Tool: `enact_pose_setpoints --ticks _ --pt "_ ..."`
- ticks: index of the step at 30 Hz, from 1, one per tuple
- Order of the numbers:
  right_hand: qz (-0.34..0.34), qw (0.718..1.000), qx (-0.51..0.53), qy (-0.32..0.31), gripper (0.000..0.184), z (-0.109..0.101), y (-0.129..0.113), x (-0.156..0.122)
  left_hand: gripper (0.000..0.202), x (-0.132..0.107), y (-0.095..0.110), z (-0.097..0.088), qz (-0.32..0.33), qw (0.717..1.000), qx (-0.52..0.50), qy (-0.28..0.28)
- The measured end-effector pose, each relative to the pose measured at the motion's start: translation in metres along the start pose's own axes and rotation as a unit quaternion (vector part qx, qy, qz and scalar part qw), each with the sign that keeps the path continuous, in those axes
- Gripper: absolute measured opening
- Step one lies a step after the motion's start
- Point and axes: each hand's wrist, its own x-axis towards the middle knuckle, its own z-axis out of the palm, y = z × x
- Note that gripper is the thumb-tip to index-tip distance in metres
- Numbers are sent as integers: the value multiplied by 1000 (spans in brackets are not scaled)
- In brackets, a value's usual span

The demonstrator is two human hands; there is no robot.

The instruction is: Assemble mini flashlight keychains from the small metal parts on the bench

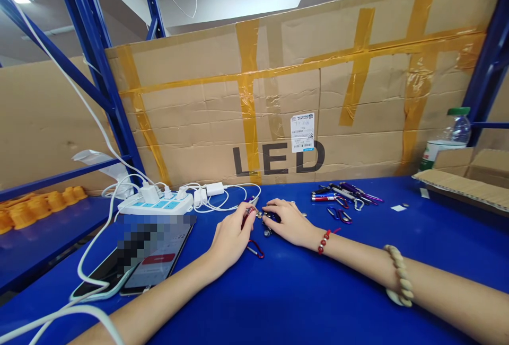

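Observation:
Both my hands rest on the blue table (286, 297), close together near its middle. My left hand (230, 236) is closed in a pinch on a small red keychain flashlight (247, 215), whose red carabiner clip (255, 250) lies on the table beside my palm. My right hand (288, 221) is curled over several small silver button-like parts (265, 223) and a dark piece, fingertips pressed down on them. What it grips is hidden under the fingers. A red bead bracelet and a pale bead bracelet sit on my right forearm.
A pile of coloured keychain flashlights (345, 195) lies behind my right hand. A white power strip (157, 205) with chargers and cables sits at left, with phones (157, 263) in front. A taped cardboard wall (302, 96), an open carton (465, 180) and a bottle (449, 141) stand behind.

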Motion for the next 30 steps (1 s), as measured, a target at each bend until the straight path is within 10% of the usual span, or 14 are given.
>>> enact_pose_setpoints --ticks 30 --pt "-123 969 203 69 16 -9 -4 -3 27 0 0 1 2 1000 8 -9"
